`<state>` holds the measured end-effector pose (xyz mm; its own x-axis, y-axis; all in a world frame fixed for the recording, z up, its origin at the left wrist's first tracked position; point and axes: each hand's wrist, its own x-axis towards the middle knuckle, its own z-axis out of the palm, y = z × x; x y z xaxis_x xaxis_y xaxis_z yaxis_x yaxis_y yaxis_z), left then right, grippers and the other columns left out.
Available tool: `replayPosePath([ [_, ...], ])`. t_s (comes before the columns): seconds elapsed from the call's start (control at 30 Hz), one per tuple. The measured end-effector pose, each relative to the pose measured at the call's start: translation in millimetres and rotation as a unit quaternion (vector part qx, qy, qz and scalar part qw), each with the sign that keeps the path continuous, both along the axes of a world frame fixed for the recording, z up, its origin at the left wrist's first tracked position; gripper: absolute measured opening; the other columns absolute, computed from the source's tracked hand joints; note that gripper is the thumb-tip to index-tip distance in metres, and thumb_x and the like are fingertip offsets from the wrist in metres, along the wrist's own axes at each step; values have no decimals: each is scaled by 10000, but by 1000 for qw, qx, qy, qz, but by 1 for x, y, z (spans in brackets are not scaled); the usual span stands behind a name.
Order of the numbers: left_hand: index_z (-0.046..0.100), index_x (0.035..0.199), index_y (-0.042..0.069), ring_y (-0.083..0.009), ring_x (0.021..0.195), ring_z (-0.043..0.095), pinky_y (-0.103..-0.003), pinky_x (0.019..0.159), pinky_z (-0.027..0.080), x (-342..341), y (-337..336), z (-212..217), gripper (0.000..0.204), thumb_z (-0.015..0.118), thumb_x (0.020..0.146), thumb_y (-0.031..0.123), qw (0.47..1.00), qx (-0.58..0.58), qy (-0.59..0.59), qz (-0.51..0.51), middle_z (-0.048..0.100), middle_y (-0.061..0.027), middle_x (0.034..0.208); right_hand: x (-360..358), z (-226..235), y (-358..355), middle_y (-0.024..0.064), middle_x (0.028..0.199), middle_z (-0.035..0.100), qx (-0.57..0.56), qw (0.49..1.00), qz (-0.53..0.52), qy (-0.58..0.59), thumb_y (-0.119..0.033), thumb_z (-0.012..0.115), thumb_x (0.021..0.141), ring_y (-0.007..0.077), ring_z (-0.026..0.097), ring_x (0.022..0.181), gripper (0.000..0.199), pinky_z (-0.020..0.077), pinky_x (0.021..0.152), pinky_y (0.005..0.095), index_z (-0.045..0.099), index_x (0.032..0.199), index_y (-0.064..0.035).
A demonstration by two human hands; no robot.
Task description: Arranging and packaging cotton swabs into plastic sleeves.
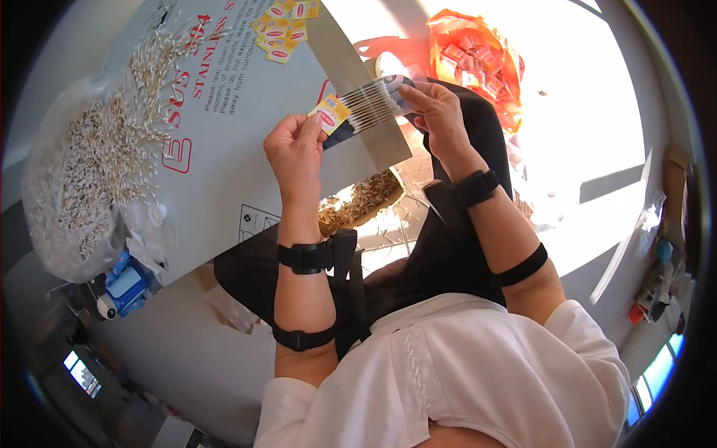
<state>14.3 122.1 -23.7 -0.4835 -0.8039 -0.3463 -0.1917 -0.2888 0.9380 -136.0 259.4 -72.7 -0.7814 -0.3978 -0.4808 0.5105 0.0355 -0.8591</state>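
Note:
My left hand (293, 158) pinches a small yellow-and-white card (329, 115) between thumb and fingers, above the table's near right edge. Beside it, my right hand (442, 125) grips a clear flat packet of cotton swabs (370, 107) by its right end. The swabs lie side by side in the packet, whose left end reaches close to the card; whether the two touch I cannot tell. More yellow cards (281, 31) lie overlapping at the table's far edge. Loose cotton swabs (112, 142) form a large heap at the left, partly in a clear plastic bag (46, 216).
The table (224, 168) has a grey printed covering. An orange bag (517, 104) of small packets stands on the floor at far right. Below the table edge sits a box of thin brownish sticks (357, 203). A blue-and-white object (125, 287) lies at the near left corner.

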Motion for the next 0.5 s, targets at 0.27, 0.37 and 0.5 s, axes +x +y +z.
replayPosePath([
  [0.27, 534, 670, -32, -180, 470, 500, -333, 497, 428, -15, 9, -35, 170, 596, 787, 74, 950, -268, -158, -26, 547, -105, 546, 15, 0, -14, 22, 710, 643, -88, 990, 16, -110, -83, 757, 784, 80, 549, 570, 97, 407, 502, 226, 685, 807, -21],
  [0.37, 538, 667, -28, -206, 479, 518, -344, 516, 447, -19, 14, -37, 160, 584, 781, 76, 946, -264, -183, -39, 564, -137, 558, 16, 0, -17, -44, 659, 586, -115, 990, 16, -81, -146, 775, 773, 32, 450, 529, 116, 342, 475, 196, 673, 780, -90],
  [0.5, 552, 678, -28, -209, 495, 538, -347, 533, 457, -26, 17, -34, 153, 582, 783, 80, 949, -251, -189, -39, 574, -128, 564, 18, 0, -17, -41, 660, 596, -154, 984, 1, -88, -130, 764, 775, 34, 451, 521, 98, 342, 474, 200, 679, 782, -83],
])
